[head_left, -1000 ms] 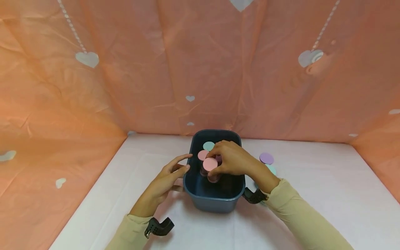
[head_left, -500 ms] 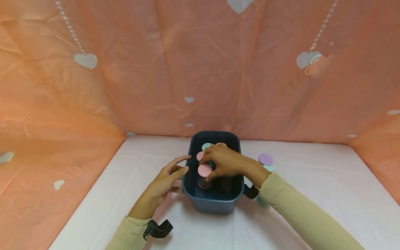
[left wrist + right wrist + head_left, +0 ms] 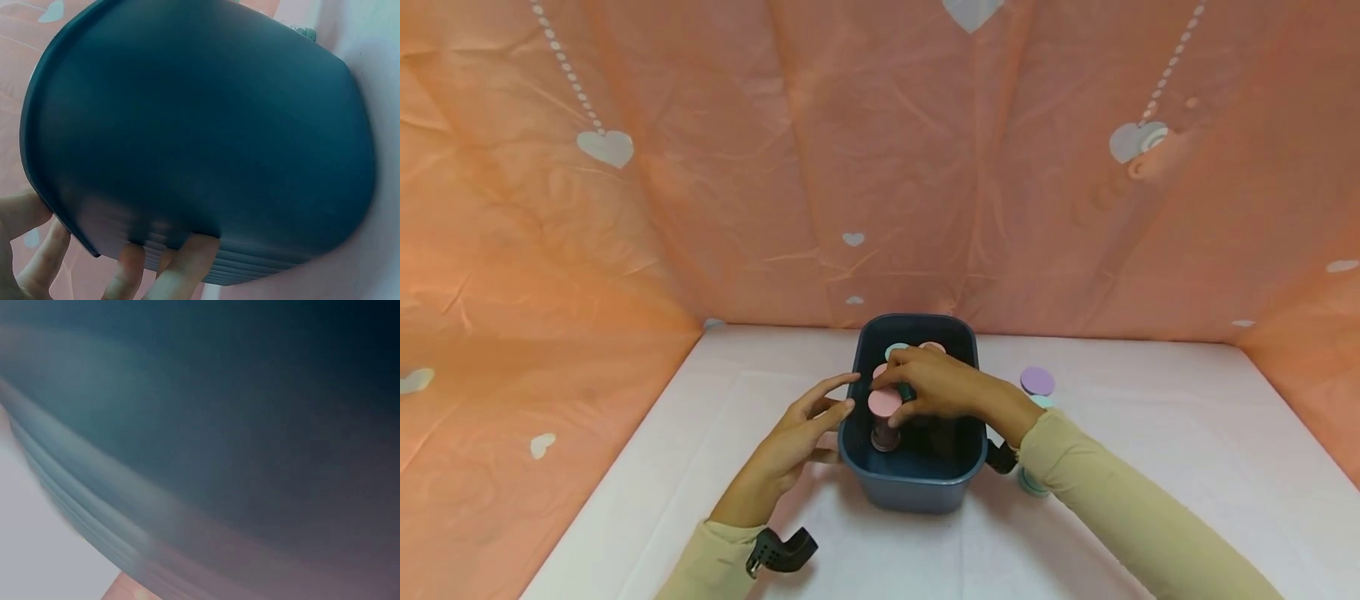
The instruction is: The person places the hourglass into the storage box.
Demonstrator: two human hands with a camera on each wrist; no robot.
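A dark blue plastic bin (image 3: 913, 493) stands on the white-covered table. Reaching inside it, my right hand (image 3: 938, 383) pinches a small clear jar with a pink lid (image 3: 884, 403) between thumb and fingers, near the bin's left wall. Behind that jar, other lidded jars are partly covered by the hand; a mint lid (image 3: 895, 351) and a peach lid (image 3: 933, 347) show. My left hand (image 3: 792, 429) rests its fairly straight fingers against the bin's left outer side and rim. The left wrist view shows those fingers (image 3: 187, 265) on the ribbed wall. Only blurred bin wall (image 3: 206, 456) fills the right wrist view.
Right of the bin stand more jars, including a purple-lidded jar (image 3: 1037, 381) and a mint-lidded jar (image 3: 1042, 402); the right forearm partly hides them. An orange backdrop with pale hearts (image 3: 880, 167) rises behind and beside the table.
My right hand has moved the pink-lidded jar toward the left and slightly nearer inside the bin, then a little farther left. The left hand stays against the bin.
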